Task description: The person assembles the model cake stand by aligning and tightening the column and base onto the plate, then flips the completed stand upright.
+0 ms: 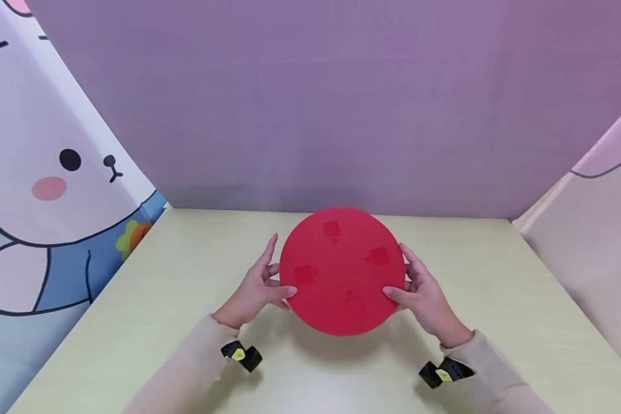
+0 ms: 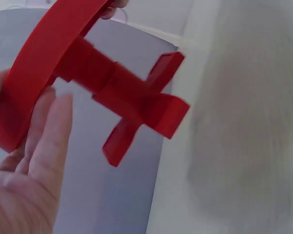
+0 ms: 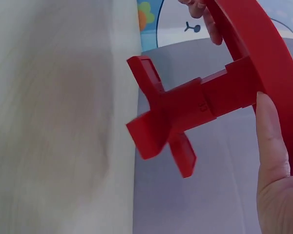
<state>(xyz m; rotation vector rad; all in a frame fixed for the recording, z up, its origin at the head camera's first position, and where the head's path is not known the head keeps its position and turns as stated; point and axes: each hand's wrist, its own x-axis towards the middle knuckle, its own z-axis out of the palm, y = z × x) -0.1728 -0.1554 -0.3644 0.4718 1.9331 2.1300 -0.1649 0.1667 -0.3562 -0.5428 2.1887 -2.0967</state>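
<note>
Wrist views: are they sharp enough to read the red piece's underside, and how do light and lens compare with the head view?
Left wrist view: the red disc and its cross-shaped foot are motion-smeared, and the table is a soft blur. Right wrist view: the foot's edges are crisper, the table again soft. Head view: sharp, evenly lit, a faint shadow under the disc, with wide-angle bending of the side walls.

Pale table (image 1: 176,299), purple backdrop (image 1: 310,103), bunny curtain (image 1: 41,172)
</note>
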